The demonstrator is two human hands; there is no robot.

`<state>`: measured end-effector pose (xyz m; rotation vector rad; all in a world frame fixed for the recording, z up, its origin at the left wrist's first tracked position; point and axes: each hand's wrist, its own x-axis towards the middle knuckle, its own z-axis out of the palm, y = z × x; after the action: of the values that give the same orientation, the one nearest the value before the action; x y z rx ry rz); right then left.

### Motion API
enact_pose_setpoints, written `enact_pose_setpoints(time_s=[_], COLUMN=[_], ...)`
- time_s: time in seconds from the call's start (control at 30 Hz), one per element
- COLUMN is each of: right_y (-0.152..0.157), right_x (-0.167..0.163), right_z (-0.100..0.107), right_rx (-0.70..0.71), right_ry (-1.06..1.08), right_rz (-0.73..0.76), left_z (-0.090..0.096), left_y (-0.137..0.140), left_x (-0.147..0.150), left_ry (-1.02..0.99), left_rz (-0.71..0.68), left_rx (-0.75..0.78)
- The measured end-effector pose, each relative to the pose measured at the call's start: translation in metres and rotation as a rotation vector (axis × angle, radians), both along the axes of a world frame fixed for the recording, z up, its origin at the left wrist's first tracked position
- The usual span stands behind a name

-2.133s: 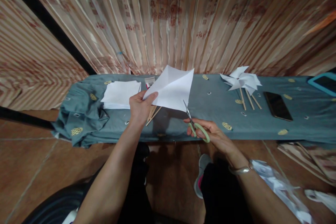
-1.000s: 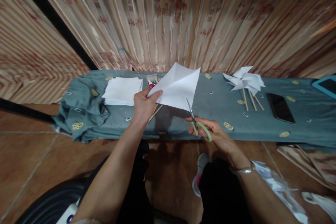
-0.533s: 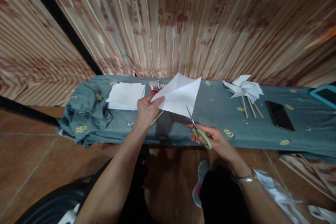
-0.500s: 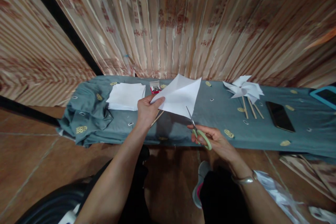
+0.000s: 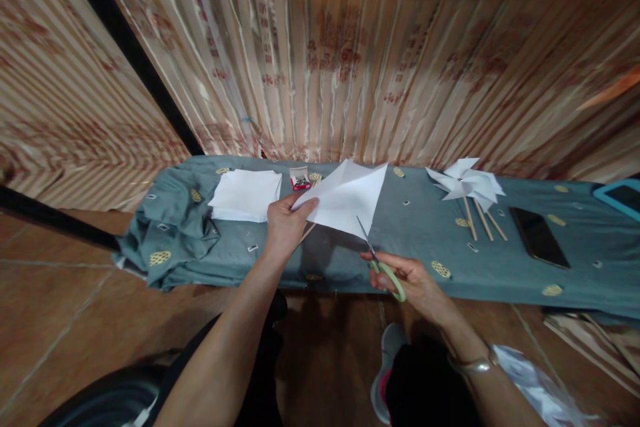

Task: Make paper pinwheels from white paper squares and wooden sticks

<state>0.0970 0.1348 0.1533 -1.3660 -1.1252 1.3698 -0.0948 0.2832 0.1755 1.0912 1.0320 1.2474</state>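
Pinched between the thumb and fingers of my left hand (image 5: 289,225) is a creased white sheet of paper (image 5: 345,200), held above the cloth. My right hand (image 5: 405,273) has its fingers in the green handles of a pair of scissors (image 5: 387,278). The scissors' blades point up and left, lying at the paper's lower right corner. Below the paper, partly covered by it, are thin wooden sticks (image 5: 308,232). A small open red and white box (image 5: 300,178) with shiny bits inside stands just behind my left hand.
A stack of white paper (image 5: 246,195) lies on the left of the grey-green cloth (image 5: 350,273). To the right are white paper pinwheels (image 5: 467,181) on sticks, a dark phone (image 5: 540,236) and a blue-edged device (image 5: 620,199). A pleated curtain (image 5: 330,47) hangs behind.
The whole scene sits slightly lower in the view. Both hands keep nearly the same pose, with the scissors still at the paper's corner.
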Motion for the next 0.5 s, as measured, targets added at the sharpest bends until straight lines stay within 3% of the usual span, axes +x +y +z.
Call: enact_pose_setpoints(time_s=[0.5], right_y=[-0.0008], right_x=[0.0006], right_z=[0.0002], right_rx=[-0.025], right_ry=[0.003], right_rz=[-0.005], left_z=[-0.0044], left_y=[-0.0022], left_x=[0.0022], left_ry=[0.006], left_rz=[-0.06], left_rx=[-0.023])
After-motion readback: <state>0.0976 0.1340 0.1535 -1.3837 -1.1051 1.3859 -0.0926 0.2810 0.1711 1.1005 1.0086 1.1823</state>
